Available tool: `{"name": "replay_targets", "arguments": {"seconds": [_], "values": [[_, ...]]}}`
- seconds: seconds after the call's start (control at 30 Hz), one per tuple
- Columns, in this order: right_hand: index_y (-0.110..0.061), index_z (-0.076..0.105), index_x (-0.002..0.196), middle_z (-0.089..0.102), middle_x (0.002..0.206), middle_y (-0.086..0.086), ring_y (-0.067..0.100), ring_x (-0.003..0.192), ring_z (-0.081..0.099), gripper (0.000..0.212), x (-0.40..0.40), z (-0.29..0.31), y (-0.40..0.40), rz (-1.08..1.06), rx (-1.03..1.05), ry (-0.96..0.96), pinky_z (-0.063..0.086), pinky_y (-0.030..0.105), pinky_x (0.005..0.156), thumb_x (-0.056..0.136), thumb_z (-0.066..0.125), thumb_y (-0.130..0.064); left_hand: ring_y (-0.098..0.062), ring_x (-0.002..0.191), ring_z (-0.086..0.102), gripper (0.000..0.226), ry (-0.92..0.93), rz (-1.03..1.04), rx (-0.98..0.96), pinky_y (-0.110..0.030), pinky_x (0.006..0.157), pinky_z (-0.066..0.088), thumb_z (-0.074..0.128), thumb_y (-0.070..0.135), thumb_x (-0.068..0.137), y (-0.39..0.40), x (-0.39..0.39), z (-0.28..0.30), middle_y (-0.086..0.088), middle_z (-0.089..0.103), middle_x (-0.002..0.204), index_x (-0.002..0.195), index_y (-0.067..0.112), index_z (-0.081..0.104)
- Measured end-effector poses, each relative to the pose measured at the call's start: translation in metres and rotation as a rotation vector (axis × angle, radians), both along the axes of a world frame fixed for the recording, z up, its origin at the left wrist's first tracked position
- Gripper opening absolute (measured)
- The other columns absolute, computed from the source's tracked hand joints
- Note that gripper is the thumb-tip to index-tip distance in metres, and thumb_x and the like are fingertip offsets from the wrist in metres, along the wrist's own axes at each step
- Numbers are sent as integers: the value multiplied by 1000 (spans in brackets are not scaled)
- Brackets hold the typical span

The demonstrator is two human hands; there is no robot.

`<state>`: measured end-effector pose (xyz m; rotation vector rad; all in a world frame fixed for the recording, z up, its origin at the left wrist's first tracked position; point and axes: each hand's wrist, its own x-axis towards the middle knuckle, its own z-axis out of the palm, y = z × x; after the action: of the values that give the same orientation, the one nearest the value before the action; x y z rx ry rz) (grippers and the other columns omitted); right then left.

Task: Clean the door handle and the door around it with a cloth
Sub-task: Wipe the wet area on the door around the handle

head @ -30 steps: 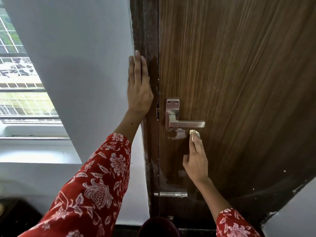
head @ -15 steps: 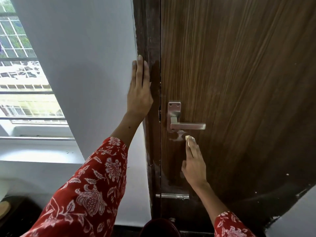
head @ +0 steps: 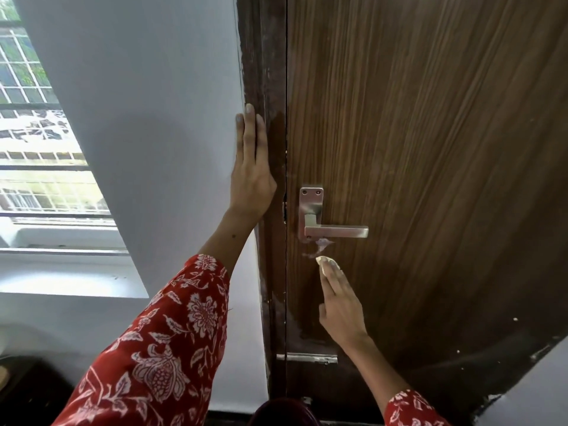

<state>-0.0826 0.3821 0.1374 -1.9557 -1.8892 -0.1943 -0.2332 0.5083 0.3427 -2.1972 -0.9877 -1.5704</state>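
Right hand (head: 339, 305), fingers straight, presses a small pale cloth (head: 326, 261) flat to the door (head: 430, 149); door handle (head: 335, 231) just above the fingertips, whitish smear (head: 319, 245) between. Left hand (head: 250, 176) lies flat on the door frame (head: 270, 87), holding nothing, likely bracing

Two arms reach up and forward, both in red sleeves with a white floral print. The left hand (head: 250, 176) is raised higher, palm flat, its fingers (head: 249, 130) straight, pressed together and pointing upward, the thumb tucked along the side. Its forearm is bare from the wrist to the sleeve cuff. The right hand (head: 339, 305) is lower and to the right, seen from the back, its fingers (head: 330, 272) extended straight and close together, angled up and slightly left. The thumb sticks out to the left. The right forearm slants down to the sleeve at the bottom edge.
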Motion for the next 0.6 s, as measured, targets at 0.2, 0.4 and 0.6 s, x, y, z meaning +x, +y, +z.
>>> {"name": "replay_targets", "arguments": {"seconds": [0.2, 0.4, 0.6], "values": [[-12, 4, 147, -7, 156, -3, 15, 143, -1, 85, -7, 7, 10, 59, 4, -13, 21, 36, 116, 81, 57, -3, -46, 143, 13, 56, -42, -17, 11, -41, 109, 40, 39, -6, 90, 4, 4, -2, -31, 19, 151, 143, -11, 22], [-5, 20, 145, 17, 155, 7, 22, 142, 16, 86, -2, 11, 8, -16, 60, 35, 22, 38, 113, 73, 65, 1, -49, 141, 15, 52, -59, -33, 90, -19, 118, 1, 35, 0, 92, 9, 5, -3, -35, 21, 149, 141, -14, 24], [-7, 19, 145, 17, 155, 6, 21, 141, 17, 86, -1, 12, 8, 29, 48, -16, 21, 39, 113, 74, 67, 0, -51, 140, 15, 54, -77, -15, 109, -27, 119, -2, 43, -8, 90, 12, 9, -4, -36, 22, 148, 140, -15, 24]]}}
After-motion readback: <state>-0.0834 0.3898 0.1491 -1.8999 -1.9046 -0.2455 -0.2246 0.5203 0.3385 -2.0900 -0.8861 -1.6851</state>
